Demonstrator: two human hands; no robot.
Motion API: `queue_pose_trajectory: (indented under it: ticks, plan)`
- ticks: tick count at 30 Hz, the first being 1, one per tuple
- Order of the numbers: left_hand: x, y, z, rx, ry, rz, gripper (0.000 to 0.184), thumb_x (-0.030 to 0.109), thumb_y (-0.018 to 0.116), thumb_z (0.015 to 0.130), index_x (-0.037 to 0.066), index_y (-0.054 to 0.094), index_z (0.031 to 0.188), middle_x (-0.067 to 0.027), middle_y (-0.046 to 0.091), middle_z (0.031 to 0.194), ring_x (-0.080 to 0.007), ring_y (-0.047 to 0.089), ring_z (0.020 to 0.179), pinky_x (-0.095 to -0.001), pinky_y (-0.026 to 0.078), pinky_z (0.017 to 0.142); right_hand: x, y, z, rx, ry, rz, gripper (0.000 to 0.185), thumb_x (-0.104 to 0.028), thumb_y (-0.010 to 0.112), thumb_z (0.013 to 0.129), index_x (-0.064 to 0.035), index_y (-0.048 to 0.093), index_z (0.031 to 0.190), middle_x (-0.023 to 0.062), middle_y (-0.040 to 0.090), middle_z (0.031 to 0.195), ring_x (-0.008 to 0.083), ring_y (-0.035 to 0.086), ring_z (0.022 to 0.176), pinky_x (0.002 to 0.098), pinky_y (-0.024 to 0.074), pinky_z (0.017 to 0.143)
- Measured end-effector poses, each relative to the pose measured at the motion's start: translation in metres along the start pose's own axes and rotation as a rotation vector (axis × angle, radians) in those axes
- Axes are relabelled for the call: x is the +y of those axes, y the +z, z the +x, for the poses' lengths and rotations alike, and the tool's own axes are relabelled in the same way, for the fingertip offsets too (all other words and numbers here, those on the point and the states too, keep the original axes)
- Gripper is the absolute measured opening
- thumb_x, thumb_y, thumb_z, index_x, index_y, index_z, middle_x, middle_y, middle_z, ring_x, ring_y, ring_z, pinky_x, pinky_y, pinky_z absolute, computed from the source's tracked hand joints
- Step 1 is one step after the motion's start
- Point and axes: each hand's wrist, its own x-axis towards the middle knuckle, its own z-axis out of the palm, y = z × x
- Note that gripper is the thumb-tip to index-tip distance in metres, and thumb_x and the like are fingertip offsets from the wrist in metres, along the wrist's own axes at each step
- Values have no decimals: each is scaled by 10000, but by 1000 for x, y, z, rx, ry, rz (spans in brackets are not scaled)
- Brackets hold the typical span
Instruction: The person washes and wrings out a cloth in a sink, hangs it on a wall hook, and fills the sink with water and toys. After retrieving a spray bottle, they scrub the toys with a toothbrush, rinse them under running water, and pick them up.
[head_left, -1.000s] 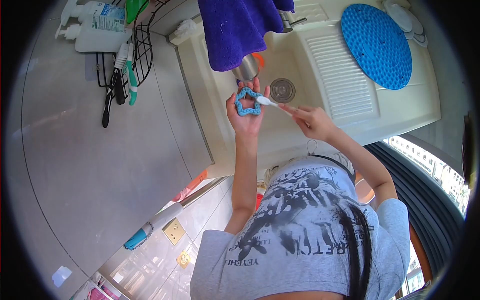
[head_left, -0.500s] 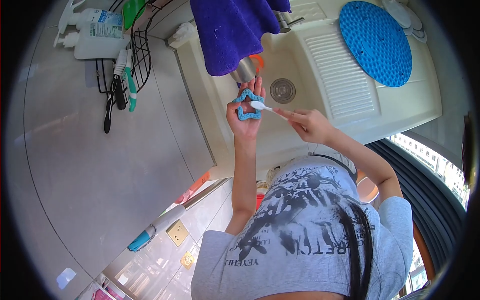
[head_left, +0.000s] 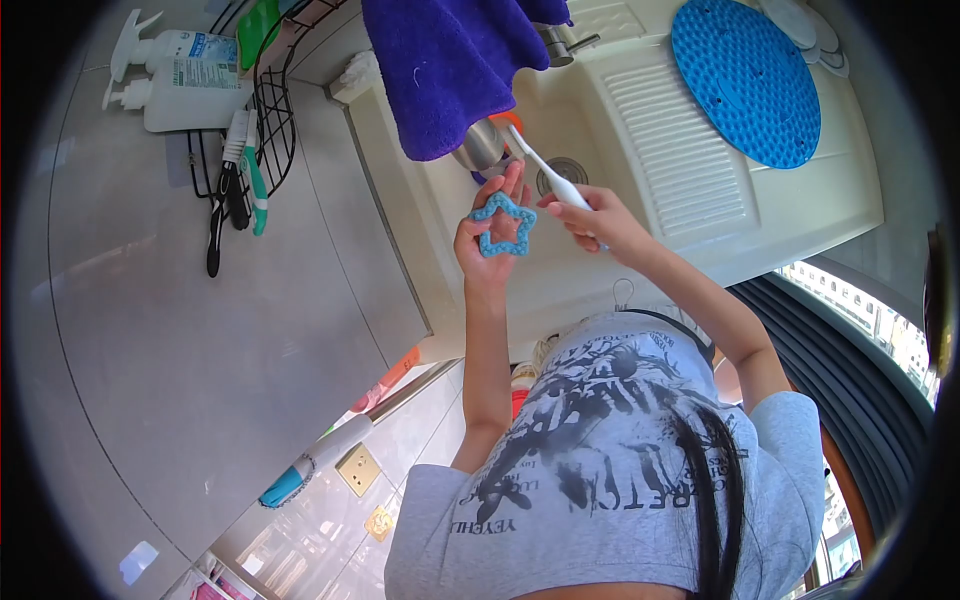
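A light-blue, bumpy star-shaped ring (head_left: 487, 244) lies against the palm of my left hand (head_left: 490, 266), with the thumb along its left edge and the palm showing through its open middle. In my right hand (head_left: 612, 225) is a white toothbrush (head_left: 565, 188), gripped by its handle. The brush head points up and left, past the left fingertips and apart from the star. Both hands are over the cream sink (head_left: 560, 110), in front of a metal cylinder (head_left: 480, 147) partly covered by a purple towel (head_left: 440, 85).
A drain (head_left: 563, 176) lies behind the toothbrush. Right of the basin are a ribbed drainboard (head_left: 690, 150) and a round blue mat (head_left: 745, 85). On the left, a black wire rack (head_left: 273, 95) stands by pump bottles (head_left: 195, 100) and several brushes (head_left: 258, 185). A tap (head_left: 560, 45) is behind.
The toothbrush has lifted away from the star and swung so its head points upward. The star has turned and shifted slightly down and right in my left hand.
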Motion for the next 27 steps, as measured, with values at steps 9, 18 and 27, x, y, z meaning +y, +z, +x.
queue_pose_trajectory:
  ticks: [9,18,27]
  plan:
    - [1,7,-10,158,-71,345,581,165,425,736,26,400,1300,-165,364,1375,-262,313,1300,-403,277,1049,14,11,18,-5,-20,146,201,-211,624,837,-49,572,943,-5,526,675,48,463,490,212,273,390]
    - [-11,11,-17,335,-246,876,510,237,350,869,22,342,1331,-153,456,1303,-270,526,1112,-336,459,872,58,2,36,237,-165,-33,162,-172,573,854,-25,573,923,13,582,715,59,521,523,199,316,406]
    - [-16,-4,-29,306,-234,918,444,245,373,940,28,341,1327,-168,493,1246,-253,553,1067,-325,456,870,59,-18,29,244,-195,-31,230,-251,555,879,-24,572,911,30,591,721,60,533,565,196,369,427]
